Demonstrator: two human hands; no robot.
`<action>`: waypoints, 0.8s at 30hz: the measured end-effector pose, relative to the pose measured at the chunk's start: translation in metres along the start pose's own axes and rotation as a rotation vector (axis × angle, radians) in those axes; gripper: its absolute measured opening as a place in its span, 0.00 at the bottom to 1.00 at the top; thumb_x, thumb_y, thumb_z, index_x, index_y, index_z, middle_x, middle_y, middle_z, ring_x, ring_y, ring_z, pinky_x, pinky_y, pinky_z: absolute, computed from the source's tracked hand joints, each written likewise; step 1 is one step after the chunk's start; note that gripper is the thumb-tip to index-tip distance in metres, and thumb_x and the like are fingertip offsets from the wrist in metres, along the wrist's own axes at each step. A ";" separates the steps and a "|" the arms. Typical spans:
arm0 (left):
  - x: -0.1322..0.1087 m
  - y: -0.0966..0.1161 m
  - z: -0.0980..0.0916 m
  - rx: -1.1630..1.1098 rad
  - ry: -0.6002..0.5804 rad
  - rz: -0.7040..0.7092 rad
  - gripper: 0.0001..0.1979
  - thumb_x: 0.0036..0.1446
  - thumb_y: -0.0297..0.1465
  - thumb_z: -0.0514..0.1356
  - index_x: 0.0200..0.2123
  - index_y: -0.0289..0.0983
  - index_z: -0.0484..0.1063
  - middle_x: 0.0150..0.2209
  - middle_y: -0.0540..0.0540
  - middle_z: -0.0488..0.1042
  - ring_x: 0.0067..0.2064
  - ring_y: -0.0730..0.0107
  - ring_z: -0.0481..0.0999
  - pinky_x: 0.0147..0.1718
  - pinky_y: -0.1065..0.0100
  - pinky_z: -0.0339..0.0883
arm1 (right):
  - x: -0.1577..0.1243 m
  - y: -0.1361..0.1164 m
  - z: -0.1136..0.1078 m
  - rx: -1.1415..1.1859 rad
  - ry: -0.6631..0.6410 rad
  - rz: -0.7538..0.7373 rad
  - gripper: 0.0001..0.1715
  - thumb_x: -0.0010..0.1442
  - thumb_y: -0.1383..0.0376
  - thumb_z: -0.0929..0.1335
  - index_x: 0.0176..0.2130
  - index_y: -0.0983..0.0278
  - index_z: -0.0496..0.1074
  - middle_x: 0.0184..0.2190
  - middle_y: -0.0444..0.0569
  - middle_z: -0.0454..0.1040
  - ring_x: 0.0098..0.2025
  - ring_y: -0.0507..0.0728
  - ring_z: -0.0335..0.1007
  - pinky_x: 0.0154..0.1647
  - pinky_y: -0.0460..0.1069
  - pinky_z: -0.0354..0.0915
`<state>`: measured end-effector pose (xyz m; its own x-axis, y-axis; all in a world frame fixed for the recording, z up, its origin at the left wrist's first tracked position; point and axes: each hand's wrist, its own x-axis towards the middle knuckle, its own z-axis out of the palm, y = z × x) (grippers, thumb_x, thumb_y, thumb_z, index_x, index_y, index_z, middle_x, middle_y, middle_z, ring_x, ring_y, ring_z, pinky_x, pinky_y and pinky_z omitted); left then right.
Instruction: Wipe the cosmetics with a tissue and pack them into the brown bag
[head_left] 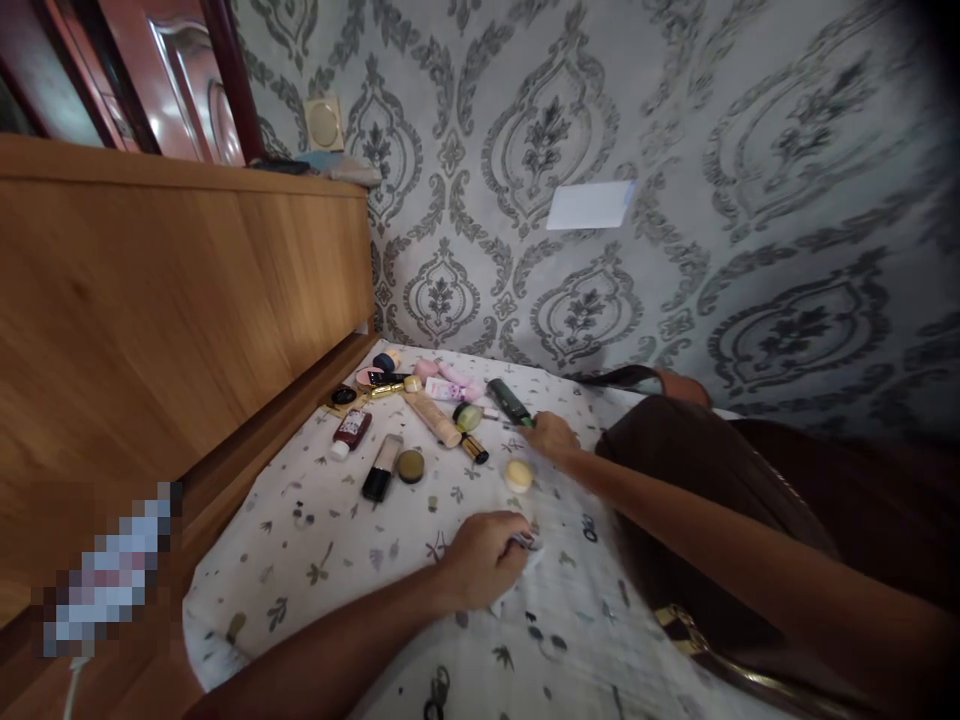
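In the head view, the dark red bottle, near the left edge of the cloth, carries a pale printed label, and farther back a white tube shows pink and purple print; both are too small to be read.

The cloth is white, with small plant figures. A brown bag with a gold-coloured zip lies along its right edge. A pale yellow round jar stands near the middle; to its left are an olive round jar and a beige bottle with black cap. Other cosmetics crowd toward the far left corner. A wooden cabinet borders the left edge, and beyond the far edge rises a wall with grey ornaments, bearing a white card.

The left hand is nearer, its fingers curled closely around a small whitish piece, possibly a fold of the cloth. Farther, the right hand touches the near end of a dark green bottle, toward the far edge; how tightly its fingers close, I cannot tell.
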<state>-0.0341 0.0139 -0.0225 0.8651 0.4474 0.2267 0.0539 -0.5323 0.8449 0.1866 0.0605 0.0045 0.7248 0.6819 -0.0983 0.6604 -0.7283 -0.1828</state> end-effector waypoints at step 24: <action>-0.001 -0.006 0.002 0.160 -0.056 0.110 0.10 0.49 0.18 0.52 0.29 0.36 0.68 0.29 0.49 0.71 0.34 0.71 0.70 0.39 0.73 0.64 | 0.010 -0.043 -0.064 -0.276 -0.071 -0.401 0.15 0.57 0.69 0.67 0.45 0.65 0.75 0.53 0.61 0.73 0.55 0.68 0.69 0.51 0.58 0.66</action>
<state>-0.0341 0.0151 -0.0284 0.8963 0.3420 0.2824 0.0321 -0.6851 0.7277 0.1783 0.0946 0.0735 0.3942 0.9081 -0.1414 0.9189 -0.3919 0.0449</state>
